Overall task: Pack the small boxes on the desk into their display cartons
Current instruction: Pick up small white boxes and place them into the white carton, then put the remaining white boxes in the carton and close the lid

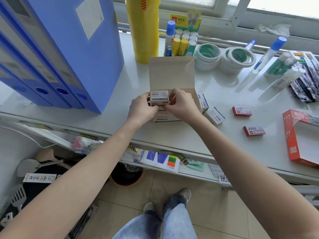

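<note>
A small white paperclip box [159, 96] is held from both sides over the open kraft display carton [172, 78], which stands near the front edge of the tabletop [172, 137], about midway along it. The left hand [142, 109] and the right hand [180, 103] are each closed on it, the grip made with fingertips and thumb at the box's ends; a second box just beneath appears to be touched as well, though whether it is also gripped cannot be told.

The step is judged best done by keeping the box square to the carton walls, pressing lightly so the thin card is not dented, and easing it down until its top lies flush with its neighbours.

The carton is of matt brown card with a tall hinged lid [170, 71] standing upright. Two more white boxes [214, 115] lie just beside the carton on its right; two red boxes [241, 111] and a glossy red carton [300, 137] lie towards the right edge, still to be packed.
</note>
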